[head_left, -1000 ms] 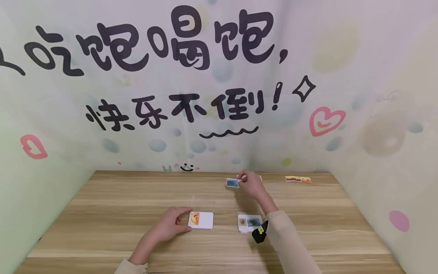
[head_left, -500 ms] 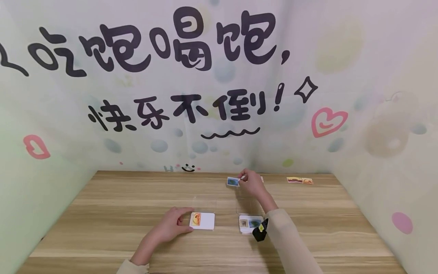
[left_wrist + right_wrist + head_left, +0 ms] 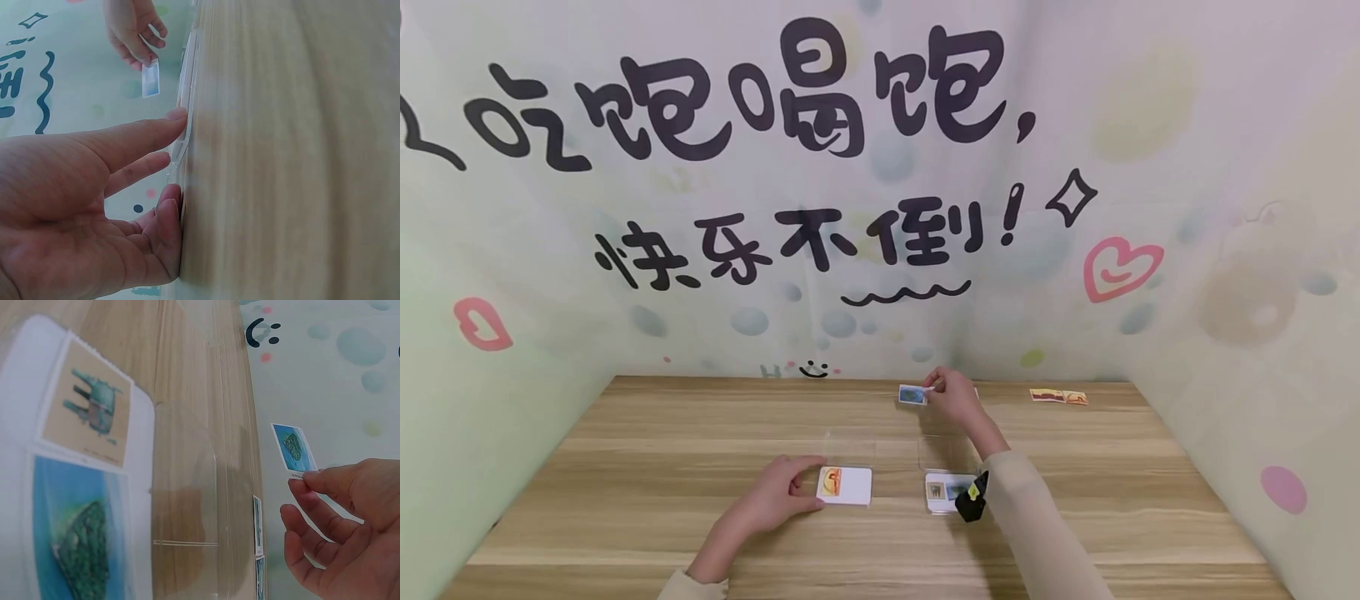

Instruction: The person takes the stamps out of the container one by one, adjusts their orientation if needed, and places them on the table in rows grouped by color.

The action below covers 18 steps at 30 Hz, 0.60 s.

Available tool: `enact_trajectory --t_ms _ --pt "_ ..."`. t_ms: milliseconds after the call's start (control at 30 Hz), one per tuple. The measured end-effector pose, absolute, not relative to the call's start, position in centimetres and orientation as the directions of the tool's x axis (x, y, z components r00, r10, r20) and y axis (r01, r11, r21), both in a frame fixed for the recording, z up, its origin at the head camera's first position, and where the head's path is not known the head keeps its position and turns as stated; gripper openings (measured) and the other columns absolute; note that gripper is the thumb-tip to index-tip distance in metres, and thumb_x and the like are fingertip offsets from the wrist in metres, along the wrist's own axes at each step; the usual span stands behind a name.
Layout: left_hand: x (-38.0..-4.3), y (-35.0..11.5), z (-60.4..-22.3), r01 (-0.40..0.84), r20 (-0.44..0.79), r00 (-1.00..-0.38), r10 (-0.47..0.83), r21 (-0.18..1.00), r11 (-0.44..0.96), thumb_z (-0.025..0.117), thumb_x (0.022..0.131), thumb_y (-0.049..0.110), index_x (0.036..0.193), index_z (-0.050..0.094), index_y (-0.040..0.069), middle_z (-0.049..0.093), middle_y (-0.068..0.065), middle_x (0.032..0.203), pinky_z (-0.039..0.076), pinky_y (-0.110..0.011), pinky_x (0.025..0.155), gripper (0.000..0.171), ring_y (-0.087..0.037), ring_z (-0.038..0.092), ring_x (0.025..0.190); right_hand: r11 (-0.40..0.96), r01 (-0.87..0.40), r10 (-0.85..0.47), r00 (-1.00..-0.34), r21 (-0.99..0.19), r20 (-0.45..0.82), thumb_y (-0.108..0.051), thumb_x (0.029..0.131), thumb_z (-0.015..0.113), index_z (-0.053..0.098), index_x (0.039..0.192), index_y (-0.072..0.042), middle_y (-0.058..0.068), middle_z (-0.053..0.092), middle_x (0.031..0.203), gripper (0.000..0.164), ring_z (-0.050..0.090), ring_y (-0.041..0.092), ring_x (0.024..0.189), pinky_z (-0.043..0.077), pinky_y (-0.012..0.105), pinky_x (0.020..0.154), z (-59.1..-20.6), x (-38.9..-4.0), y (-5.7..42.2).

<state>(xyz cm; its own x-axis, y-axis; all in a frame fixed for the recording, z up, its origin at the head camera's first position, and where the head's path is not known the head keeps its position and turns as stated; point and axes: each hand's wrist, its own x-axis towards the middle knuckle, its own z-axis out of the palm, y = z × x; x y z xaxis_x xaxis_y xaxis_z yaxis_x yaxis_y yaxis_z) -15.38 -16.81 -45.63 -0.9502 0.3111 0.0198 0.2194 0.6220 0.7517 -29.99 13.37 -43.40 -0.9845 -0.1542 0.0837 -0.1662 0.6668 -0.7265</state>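
Observation:
My right hand (image 3: 955, 397) pinches a small postage stamp (image 3: 912, 394) between thumb and fingertips, above the table's back edge. That stamp (image 3: 295, 450) shows a green island-like shape on blue. My left hand (image 3: 775, 493) grips the left side of a clear plastic case (image 3: 854, 487) with a white insert, thumb in front and index finger behind. One orange stamp (image 3: 832, 482) lies on the insert's left half. The right case (image 3: 932, 504) holds a beige stamp with an animal figure (image 3: 90, 403) and a blue stamp with a green shape (image 3: 81, 544).
Two orange-toned stamps (image 3: 1058, 397) lie at the table's back right. More stamps (image 3: 258, 525) lie near the right hand, mostly hidden by it in the head view. Transparent lids (image 3: 942, 452) lie open behind both cases. A printed cloth wall (image 3: 775, 333) stands behind the wooden table.
The right hand has risen slightly with the pinched stamp. The left hand keeps its hold on the left case. The head view has shifted a little.

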Motion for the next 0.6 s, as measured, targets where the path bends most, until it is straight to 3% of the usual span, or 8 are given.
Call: enact_trajectory --t_ms 600 --pt "-15.38 -16.75 -45.68 0.219 0.023 -0.951 0.308 0.754 0.62 0.088 0.084 0.013 0.137 0.066 -0.001 0.048 -0.004 0.086 0.036 -0.024 0.066 0.059 -0.014 0.041 0.077 0.661 -0.15 -0.15 -0.986 -0.736 0.066 -0.002 0.099 0.068 0.067 0.103 0.0 0.021 0.073 0.102 0.004 0.068 0.031 0.091 0.055 0.039 0.075 -43.83 -30.87 13.56"
